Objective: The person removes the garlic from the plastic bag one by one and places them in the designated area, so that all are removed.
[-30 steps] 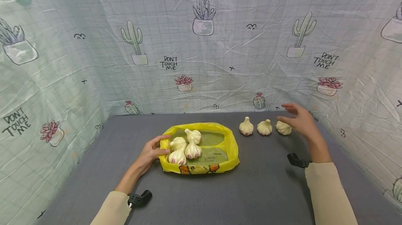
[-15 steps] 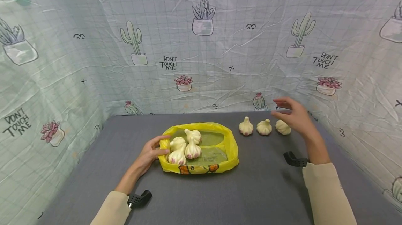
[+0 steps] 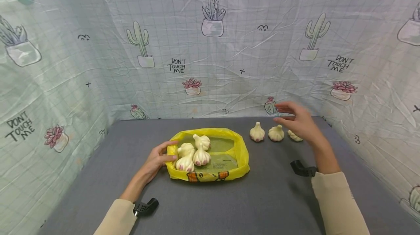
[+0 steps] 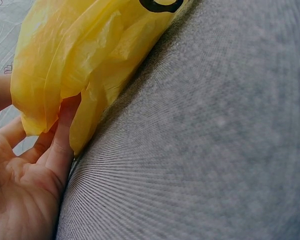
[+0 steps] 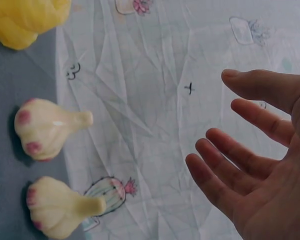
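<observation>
A yellow plastic bag [image 3: 242, 154] lies spread with its mouth up, several white garlic bulbs [image 3: 201, 157] gathered in its left part. At the bag's left rim, my left hand [image 3: 155, 162] grips the plastic; in the left wrist view the yellow film [image 4: 90, 55] hangs between its thumb and fingers. Three more bulbs stand in a row on the right: a left bulb [image 3: 257, 132], a middle bulb [image 3: 276, 133] and a right bulb [image 3: 294, 136], partly covered by my right hand [image 3: 300, 122]. That hand hovers above the row, fingers spread and holding nothing.
A grey table [image 3: 210, 205] carries everything. Behind it and along both sides hangs a pale curtain [image 3: 210, 60] printed with cacti, close past the row of bulbs. Black wrist cameras [image 3: 146, 207] sit on both forearms.
My right hand has moved left and slightly up from over the right bulb toward the middle one, with nothing in it. The left hand, the bag and the bulbs have stayed put.
</observation>
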A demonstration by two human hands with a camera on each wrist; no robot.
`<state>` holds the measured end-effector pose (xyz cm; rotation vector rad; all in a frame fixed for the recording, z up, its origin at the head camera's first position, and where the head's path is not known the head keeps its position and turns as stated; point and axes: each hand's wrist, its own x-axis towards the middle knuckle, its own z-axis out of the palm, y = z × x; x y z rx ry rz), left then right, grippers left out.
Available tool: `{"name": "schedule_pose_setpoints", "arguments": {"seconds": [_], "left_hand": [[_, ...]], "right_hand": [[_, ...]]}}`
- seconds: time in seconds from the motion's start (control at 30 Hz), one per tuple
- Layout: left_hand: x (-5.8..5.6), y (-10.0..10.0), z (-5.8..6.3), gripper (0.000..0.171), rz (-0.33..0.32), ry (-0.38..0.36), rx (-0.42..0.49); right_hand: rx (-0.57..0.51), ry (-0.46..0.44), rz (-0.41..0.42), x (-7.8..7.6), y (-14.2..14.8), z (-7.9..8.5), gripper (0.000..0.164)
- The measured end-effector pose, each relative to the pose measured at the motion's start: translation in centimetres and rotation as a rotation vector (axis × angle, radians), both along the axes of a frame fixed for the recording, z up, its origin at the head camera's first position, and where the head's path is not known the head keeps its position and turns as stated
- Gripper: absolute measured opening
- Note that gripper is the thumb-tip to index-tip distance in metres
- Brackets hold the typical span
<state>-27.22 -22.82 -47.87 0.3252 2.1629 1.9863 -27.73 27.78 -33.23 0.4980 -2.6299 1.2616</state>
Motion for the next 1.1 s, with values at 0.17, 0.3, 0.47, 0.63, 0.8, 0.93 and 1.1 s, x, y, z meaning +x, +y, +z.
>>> {"name": "schedule_pose_setpoints", "arguments": {"seconds": [0.17,0.3,0.47,0.63,0.8,0.93,1.1], "left_hand": [[-0.1,0.1,0.1,0.065,-0.001,-0.014,-0.002],[-0.1,0.1,0.3,0.065,-0.006,-0.019,-0.002],[0.1,0.2,0.5,0.065,0.003,-0.020,0.004],[0.3,0.3,0.5,0.064,0.012,-0.018,0.005],[0.2,0.5,0.4,0.063,0.014,-0.018,-0.001],[0.1,0.5,0.4,0.064,0.016,-0.019,-0.017],[0.1,0.4,0.3,0.064,0.019,-0.021,-0.025]], "right_hand": [[-0.014,-0.020,0.039,0.1,-0.7,0.0,0.055],[-0.017,0.002,0.057,0.2,-1.2,-0.1,0.051],[-0.018,0.003,0.084,0.3,-2.0,0.0,0.051],[-0.013,-0.037,0.106,0.4,-3.2,0.3,0.051],[-0.001,-0.035,0.140,-0.1,-4.6,-0.1,0.048],[0.011,-0.054,0.179,-0.7,-6.0,-0.3,0.048],[0.038,-0.091,0.255,-1.7,-8.4,-0.1,0.048]]}}
